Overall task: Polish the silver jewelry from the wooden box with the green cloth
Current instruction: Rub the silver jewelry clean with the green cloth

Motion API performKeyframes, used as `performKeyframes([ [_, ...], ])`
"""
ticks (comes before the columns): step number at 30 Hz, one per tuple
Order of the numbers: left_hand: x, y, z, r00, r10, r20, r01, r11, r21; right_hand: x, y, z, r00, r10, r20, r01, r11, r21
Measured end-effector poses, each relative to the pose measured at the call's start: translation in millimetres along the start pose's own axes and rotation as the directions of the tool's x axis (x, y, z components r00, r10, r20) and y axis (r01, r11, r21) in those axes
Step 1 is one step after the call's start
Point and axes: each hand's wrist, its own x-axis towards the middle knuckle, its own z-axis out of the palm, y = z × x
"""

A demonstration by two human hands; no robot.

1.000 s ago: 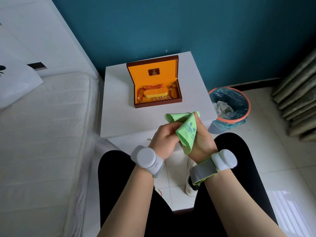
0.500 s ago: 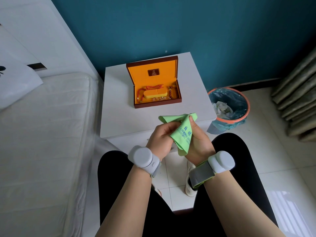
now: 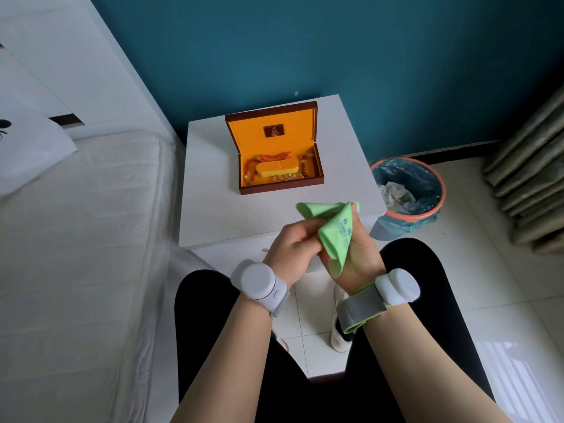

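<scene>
Green cloth (image 3: 335,230) — jewelry hidden inside

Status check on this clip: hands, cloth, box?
Left hand and right hand both grip the green cloth, bunched between them. No silver piece visible in the fold. Wooden box open on the nightstand, beads inside. Nothing in the way.

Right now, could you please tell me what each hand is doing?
Left hand: fingers curled, gripping the green cloth.
Right hand: holding the same cloth, thumb pressed along it.
Any jewelry inside the cloth cannot be seen.
</scene>
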Motion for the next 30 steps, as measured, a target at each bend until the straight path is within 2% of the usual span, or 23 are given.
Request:
performKeyframes([
  [4,1.3,3.7,-0.3,0.997,-0.062,-0.052,0.06,0.997,-0.045,-3.8,0.8,7.1,0.999,0.046,0.029,-0.044,0.996,-0.073],
  [12,2.3,-3.2,2.3,0.998,-0.052,-0.029,0.051,0.998,-0.033,-1.9,-4.0,4.0,0.999,0.023,-0.029,-0.026,0.995,-0.101],
  [18,0.8,-6.7,0.7,0.999,-0.032,0.032,0.033,0.999,-0.014,1.9,1.4,-3.2,1.0,0.01,-0.022,-0.011,1.0,-0.01],
  [22,2.0,-0.9,-0.9,0.996,-0.081,-0.029,0.08,0.996,-0.026,-0.9,3.5,1.8,0.999,0.046,0.019,-0.046,0.999,-0.014],
  [30,2.7,-0.9,-1.4,0.995,-0.094,-0.044,0.092,0.995,-0.042,-4.6,-2.2,6.8,0.998,0.067,-0.021,-0.069,0.994,-0.085],
])
